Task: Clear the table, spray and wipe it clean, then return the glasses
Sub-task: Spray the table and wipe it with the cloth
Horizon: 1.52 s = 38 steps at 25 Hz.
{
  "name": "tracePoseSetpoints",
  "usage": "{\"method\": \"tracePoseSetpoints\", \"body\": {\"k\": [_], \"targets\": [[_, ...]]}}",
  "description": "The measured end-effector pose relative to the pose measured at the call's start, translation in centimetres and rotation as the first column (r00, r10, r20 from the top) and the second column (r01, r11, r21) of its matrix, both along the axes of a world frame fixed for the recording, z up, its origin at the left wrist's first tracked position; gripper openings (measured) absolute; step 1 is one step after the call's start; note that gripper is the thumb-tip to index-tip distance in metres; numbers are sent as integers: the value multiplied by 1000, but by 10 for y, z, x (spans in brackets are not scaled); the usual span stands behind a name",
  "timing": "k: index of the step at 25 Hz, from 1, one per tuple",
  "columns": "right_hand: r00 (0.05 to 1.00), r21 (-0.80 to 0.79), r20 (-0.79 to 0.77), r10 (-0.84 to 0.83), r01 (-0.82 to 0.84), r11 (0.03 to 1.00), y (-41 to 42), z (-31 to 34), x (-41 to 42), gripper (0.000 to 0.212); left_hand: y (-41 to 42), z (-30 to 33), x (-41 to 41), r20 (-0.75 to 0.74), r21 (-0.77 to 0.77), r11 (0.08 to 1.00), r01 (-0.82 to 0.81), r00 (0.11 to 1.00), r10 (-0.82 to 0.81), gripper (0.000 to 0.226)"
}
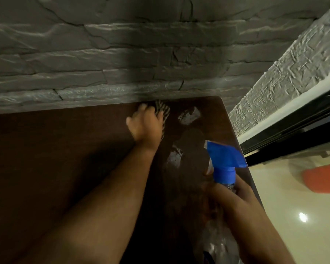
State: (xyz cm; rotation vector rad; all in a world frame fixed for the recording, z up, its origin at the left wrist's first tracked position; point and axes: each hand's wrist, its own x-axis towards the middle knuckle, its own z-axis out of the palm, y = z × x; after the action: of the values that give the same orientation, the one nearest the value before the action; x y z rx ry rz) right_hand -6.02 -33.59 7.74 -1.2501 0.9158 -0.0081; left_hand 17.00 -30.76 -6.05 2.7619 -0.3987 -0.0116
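One table (65, 168), one cloth (163, 111), one spray bottle (224, 168), two hands (146, 124)

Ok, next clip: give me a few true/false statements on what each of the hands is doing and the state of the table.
1. The left hand presses a striped cloth on the table. True.
2. The right hand holds a spray bottle with a red head. False: the head is blue.
3. Wet patches show on the table near the cloth. True.
4. Glasses stand on the table. False: none are visible.
5. The cloth lies at the table's near edge. False: it is at the far edge, by the stone wall.
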Motion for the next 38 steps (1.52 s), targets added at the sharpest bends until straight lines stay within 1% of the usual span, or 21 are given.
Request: {"method": "tracePoseSetpoints", "body": {"k": [1, 3, 5, 6, 8, 10, 11, 13, 15, 18, 20, 21, 23, 25, 26, 28, 31, 33, 35, 36, 38], "targets": [[1000, 4, 0, 4, -4, 1000, 0, -1, 1, 34, -26, 6, 6, -47, -1, 1000, -12, 999, 12, 30], [1000, 38, -9, 14, -14, 999, -1, -3, 0, 41, -56, 10, 1, -73, -3, 995, 104, 992, -104, 30], [999, 70, -25, 26, -24, 997, 1, -4, 1, 46, -28, -4, -21, -16, 64, 951, 301, 954, -301, 31], [999, 77, -26, 37, -35, 996, 0, -4, 2, 45, -4, -12, -20, 16, 78, 946, 314, 949, -316, 32], [999, 82, -14, 38, -36, 996, -3, -2, 3, 44, 12, -10, 3, 83, 63, 974, 216, 972, -220, 32], [999, 79, 7, 47, -48, 996, -6, -3, 6, 44, -11, -2, 25, 40, 34, 996, 85, 995, -86, 30], [999, 74, 11, 45, -45, 996, -7, -4, 7, 43, -29, 3, 25, 13, 28, 996, 82, 996, -83, 30], [999, 82, 18, 43, -44, 996, -5, -6, 9, 43, -45, 4, 8, 30, 65, 977, 201, 979, -203, 31], [998, 95, 22, 62, -63, 993, -1, -10, 10, 47, -17, -8, -7, 90, 69, 935, 347, 931, -353, 32], [996, 86, 13, 93, -94, 992, -1, -12, 8, 63, 8, -14, 10, 89, 63, 962, 266, 959, -271, 32], [996, 70, 19, 89, -90, 993, 1, -12, 9, 65, -24, -4, 20, 33, 52, 986, 159, 986, -161, 32], [996, 66, 27, 81, -83, 994, 1, -13, 10, 63, -43, 2, 18, 0, 51, 984, 170, 985, -170, 32], [996, 55, 25, 81, -82, 995, 3, -15, 9, 64, -54, 4, -3, -11, 73, 939, 336, 942, -336, 32], [996, 95, 14, 91, -92, 991, 7, -16, 8, 62, -15, -6, -28, 25, 56, 861, 506, 861, -508, 31], [995, 120, 3, 95, -95, 988, 8, -14, 7, 60, 7, -11, -30, 19, 47, 862, 505, 862, -506, 31], [995, 146, -4, 95, -94, 985, 7, -10, 3, 58, 16, -13, -13, 57, 21, 913, 406, 912, -407, 31], [997, 103, -12, 75, -73, 992, 5, -6, -2, 51, -48, 0, 9, -23, 26, 960, 279, 960, -279, 34], [997, 77, -14, 75, -74, 994, 5, -5, -7, 54, -64, 2, -3, -44, 62, 927, 369, 929, -367, 34], [997, 58, -17, 75, -74, 996, 8, -4, -12, 58, -19, -5, -27, 6, 56, 842, 536, 844, -537, 32], [997, 75, -14, 73, -72, 995, 8, -4, -13, 56, 18, -11, -31, 38, 47, 822, 567, 822, -569, 32], [998, 104, -13, 69, -67, 992, 8, -3, -18, 54, 64, -9, -9, 114, 40, 865, 501, 857, -502, 34]]}}
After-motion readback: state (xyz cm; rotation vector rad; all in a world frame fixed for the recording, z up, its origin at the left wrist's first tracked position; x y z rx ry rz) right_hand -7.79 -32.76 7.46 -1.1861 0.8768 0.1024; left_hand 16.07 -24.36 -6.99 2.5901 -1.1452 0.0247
